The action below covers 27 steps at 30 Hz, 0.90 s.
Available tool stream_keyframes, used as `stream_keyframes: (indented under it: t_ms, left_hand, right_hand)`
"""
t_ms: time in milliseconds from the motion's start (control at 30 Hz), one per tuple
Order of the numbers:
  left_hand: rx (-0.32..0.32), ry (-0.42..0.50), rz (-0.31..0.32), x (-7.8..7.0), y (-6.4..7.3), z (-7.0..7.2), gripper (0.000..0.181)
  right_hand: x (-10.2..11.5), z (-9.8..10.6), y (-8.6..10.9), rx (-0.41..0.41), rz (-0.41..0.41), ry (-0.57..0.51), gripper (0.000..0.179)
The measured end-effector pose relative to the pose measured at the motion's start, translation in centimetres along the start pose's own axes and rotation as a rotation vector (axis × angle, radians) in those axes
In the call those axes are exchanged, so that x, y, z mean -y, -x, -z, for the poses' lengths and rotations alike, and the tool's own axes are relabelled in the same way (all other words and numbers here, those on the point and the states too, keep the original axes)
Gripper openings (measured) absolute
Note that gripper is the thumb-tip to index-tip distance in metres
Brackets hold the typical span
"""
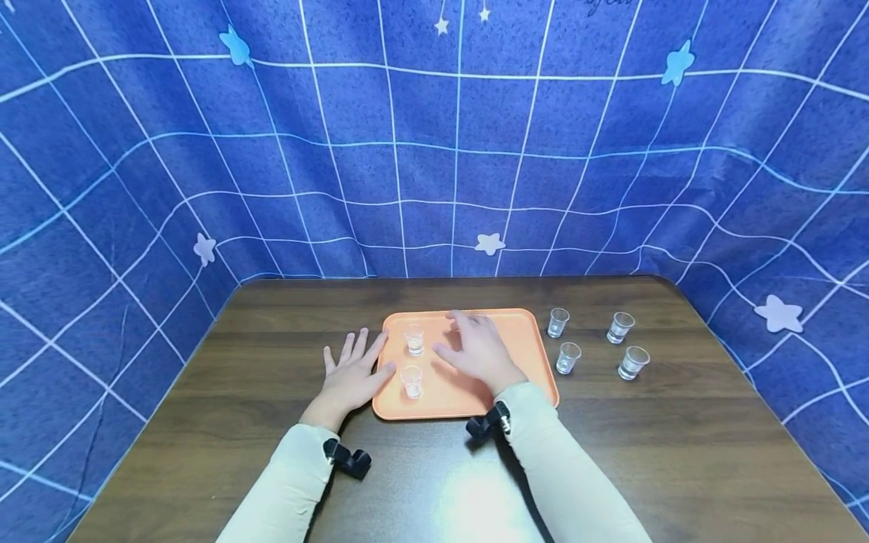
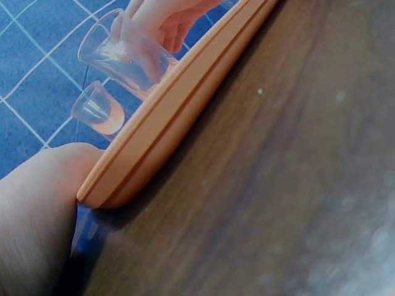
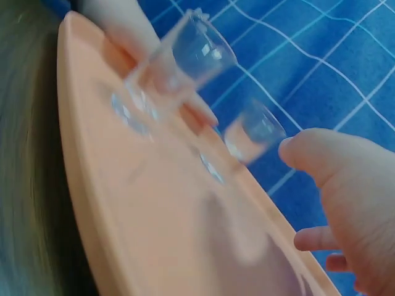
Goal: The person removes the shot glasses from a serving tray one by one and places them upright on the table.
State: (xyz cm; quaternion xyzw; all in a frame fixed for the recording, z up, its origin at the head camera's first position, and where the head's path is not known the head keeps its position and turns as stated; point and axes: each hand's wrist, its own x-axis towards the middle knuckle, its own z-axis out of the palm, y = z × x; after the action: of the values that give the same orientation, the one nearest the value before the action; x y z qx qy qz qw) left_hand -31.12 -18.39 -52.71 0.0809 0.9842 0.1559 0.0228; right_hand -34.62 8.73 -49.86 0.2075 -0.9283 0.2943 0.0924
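Observation:
An orange tray [image 1: 448,403] lies on the table with two clear shot glasses standing on its left part, a far glass [image 1: 414,341] and a near glass [image 1: 411,381]. My left hand [image 1: 353,379] lies at the tray's left edge, fingers spread, thumb reaching over the rim toward the near glass. Above the middle of the tray is my right hand [image 1: 480,353], its thumb and fingers apart with nothing between them. In the right wrist view, the thumb [image 3: 308,148] appears close to one glass [image 3: 253,132], though whether they touch cannot be told.
Right of the tray stand several more shot glasses, among them one by the tray's corner [image 1: 558,323] and one farther right [image 1: 633,363]. The brown wooden table [image 1: 679,452] ends at a blue curtain [image 1: 421,173] with white grid lines and stars.

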Motion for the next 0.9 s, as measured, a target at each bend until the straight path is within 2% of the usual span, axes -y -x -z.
stream_keyframes:
  t_ms: [133,300,533,733,900]
  left_hand:
    - [0.000,-0.005,-0.005,0.2,0.0,0.0,0.074]
    - [-0.011,-0.009,-0.011,0.2,0.0,0.0,0.074]
    - [-0.005,-0.001,-0.007,0.0,0.1,0.0,0.076]
    - [-0.003,-0.007,-0.004,-0.1,0.1,0.0,0.076]
    - [-0.008,-0.014,0.001,-0.1,0.1,0.1,0.075]
  right_hand:
    - [1.5,-1.2,-0.7,0.049,-0.019,-0.055,0.073]
    - [2.8,-2.1,-1.3,0.066,-0.017,-0.081,0.068]
    - [3.6,-2.8,-1.6,0.024,0.028,-0.032,0.059]
    - [3.9,-2.9,-1.7,-0.031,0.095,0.010,0.043]
    - [4.2,-2.8,-1.6,-0.042,0.118,0.041,0.038]
